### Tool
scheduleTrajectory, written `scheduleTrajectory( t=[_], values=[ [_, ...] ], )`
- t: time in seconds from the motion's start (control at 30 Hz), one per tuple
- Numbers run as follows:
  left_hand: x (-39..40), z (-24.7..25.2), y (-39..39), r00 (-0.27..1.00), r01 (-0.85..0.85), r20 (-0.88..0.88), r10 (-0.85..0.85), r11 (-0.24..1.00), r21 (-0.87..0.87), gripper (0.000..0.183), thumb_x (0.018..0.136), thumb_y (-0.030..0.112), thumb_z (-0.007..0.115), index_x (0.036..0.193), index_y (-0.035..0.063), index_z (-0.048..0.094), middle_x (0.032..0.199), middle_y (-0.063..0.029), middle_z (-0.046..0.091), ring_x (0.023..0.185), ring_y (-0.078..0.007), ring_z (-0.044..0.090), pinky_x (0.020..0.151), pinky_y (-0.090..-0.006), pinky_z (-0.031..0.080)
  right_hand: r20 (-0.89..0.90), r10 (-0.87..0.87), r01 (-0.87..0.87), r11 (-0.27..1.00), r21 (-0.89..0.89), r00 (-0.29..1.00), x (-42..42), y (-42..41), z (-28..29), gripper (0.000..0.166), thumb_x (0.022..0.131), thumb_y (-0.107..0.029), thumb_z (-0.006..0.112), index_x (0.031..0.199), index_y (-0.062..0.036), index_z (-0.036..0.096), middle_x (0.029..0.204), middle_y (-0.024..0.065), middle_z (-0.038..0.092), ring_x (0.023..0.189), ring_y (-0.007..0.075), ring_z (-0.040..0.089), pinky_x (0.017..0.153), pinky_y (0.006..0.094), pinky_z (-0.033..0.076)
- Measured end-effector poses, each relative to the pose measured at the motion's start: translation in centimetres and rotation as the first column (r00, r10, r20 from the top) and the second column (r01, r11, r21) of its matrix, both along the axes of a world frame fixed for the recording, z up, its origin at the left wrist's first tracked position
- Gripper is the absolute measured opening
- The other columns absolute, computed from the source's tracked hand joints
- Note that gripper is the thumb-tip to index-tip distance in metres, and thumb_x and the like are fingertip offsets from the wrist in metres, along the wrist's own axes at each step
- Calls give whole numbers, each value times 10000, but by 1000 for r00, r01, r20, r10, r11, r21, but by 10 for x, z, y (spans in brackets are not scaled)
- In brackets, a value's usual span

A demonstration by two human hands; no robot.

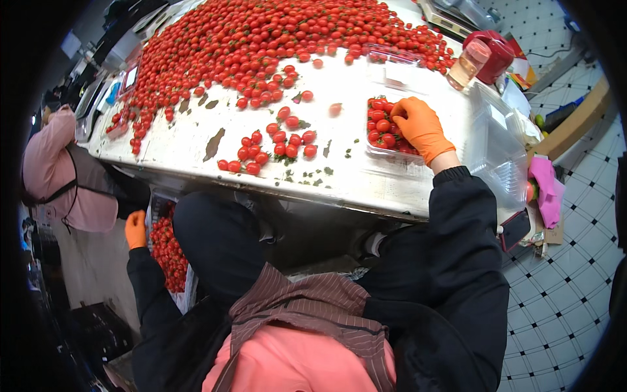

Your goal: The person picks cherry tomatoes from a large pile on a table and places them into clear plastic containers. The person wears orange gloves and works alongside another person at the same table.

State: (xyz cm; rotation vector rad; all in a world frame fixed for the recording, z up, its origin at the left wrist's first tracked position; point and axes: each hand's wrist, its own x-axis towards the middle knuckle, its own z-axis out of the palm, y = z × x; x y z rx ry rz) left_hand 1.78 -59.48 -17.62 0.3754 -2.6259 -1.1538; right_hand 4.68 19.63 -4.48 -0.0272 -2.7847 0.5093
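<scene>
My right hand (422,128), in an orange glove, reaches into a clear plastic clamshell box (392,155). Its fingertips are bent against the cherry tomatoes (379,126) inside; whether they pinch one is hidden. The box's lid (397,77) lies folded back on the far side. Low at the left, my left hand (135,230), also gloved in orange, hangs over the edge of a crate (191,290) of cherry tomatoes (168,255). Its fingers point down and their grip cannot be made out. Several loose cherry tomatoes (279,137) lie on the white table (196,147) before me.
A large heap of cherry tomatoes (274,34) covers the table's far side. Nested clear boxes (494,147), a bottle (468,64), a red kettle-like vessel (494,56) and a phone (515,230) stand or lie at the right. Another person (68,171) sits at the left.
</scene>
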Motion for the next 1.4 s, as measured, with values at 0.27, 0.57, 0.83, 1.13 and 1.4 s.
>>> scheduleTrajectory(
  t=[0.27,0.57,0.83,1.13,1.4],
  values=[
    [-20,51,87,960,153,-179,-213,942,-299,351,860,154,649,1162,-15,585,1154,-163,595,1072,-261,571,923,-332,442,84,-113,94,975,203,990,0,-6,2,184,754,-209,689,893,-98,642,888,120,628,862,317,605,764,416,487],
    [-48,131,301,605,781,174,-777,538,-316,479,773,277,732,1177,60,594,1076,-127,589,991,-273,587,830,-340,470,-114,-66,73,995,63,991,2,-6,6,142,839,-138,613,958,-61,617,940,139,571,862,306,592,751,392,481],
    [-59,108,343,608,792,313,-730,585,-175,463,725,207,770,1136,69,605,915,-95,561,813,-228,573,733,-325,480,-251,70,-127,968,-216,966,1,-49,21,204,838,-1,584,1041,-16,584,1047,131,521,895,258,597,803,331,489],
    [-70,107,382,655,756,235,-719,626,-190,538,778,243,732,1255,86,541,1055,-114,559,844,-229,572,775,-337,483,-145,321,-351,813,-464,936,-1,-127,4,203,828,-40,645,1021,-21,586,919,92,597,758,158,618,683,271,491],
    [-33,121,399,720,694,266,-641,672,-259,643,810,357,680,1333,89,419,1159,-172,511,1042,-331,534,855,-406,462,-370,281,-459,404,-791,886,-57,-284,55,278,864,-169,640,1108,-41,607,997,60,648,846,147,623,751,268,488]
  ],
)
